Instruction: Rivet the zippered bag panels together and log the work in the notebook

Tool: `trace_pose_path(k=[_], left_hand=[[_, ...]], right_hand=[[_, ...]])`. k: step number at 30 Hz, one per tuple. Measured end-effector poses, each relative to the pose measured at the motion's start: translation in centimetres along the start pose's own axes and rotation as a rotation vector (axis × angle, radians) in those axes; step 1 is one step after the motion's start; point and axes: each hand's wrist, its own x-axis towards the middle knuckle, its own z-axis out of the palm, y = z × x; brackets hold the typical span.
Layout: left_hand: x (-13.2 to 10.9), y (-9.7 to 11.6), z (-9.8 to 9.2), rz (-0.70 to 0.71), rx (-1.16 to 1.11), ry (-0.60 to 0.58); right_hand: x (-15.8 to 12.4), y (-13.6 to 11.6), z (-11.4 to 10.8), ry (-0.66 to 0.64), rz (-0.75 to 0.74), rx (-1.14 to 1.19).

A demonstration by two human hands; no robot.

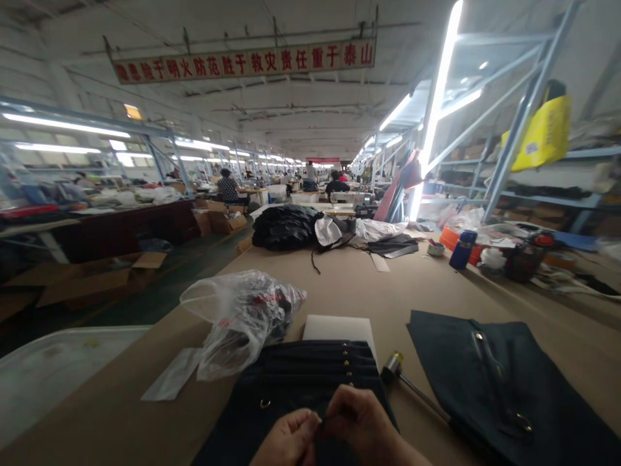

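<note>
Black cloth [295, 382] lies bottom centre. Over it, our left hand [290, 439] and right hand [358, 415] pinch, fingertips nearly meeting; what they pinch, we cannot tell. Best we keep cloth flat, grip light, mallet [392, 367] clear at lower right.

Dark fabric pieces [295, 378], overlapped, flat on table [339, 285]; gold-toned studs [347, 362] in row.

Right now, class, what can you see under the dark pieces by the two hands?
A white board sticks out past the far edge of the dark pieces. They hide how far it runs beneath them and whether anything else lies there.
</note>
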Motion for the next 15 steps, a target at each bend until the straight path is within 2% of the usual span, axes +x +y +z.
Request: trace_pose_path(k=[3,6,10,15], left_hand=[[-0.4,1.8,1.4,-0.083,-0.090,0.004],[0.2,3.7,1.6,-0.109,-0.089,-0.007],[2.8,6.6,0.8,-0.055,0.007,0.012],[7.6,9.7,0.6,0.023,0.268,0.135]], right_hand=[[0.1,-1.9,-0.8,0.014,-0.101,-0.087],[1.2,-3.2,-2.0,-0.018,-0.134,-0.076],[3.9,-4.1,-4.0,-0.030,0.026,0.015],[8.3,-2.9,-6.6,0.050,0.143,-0.127]])
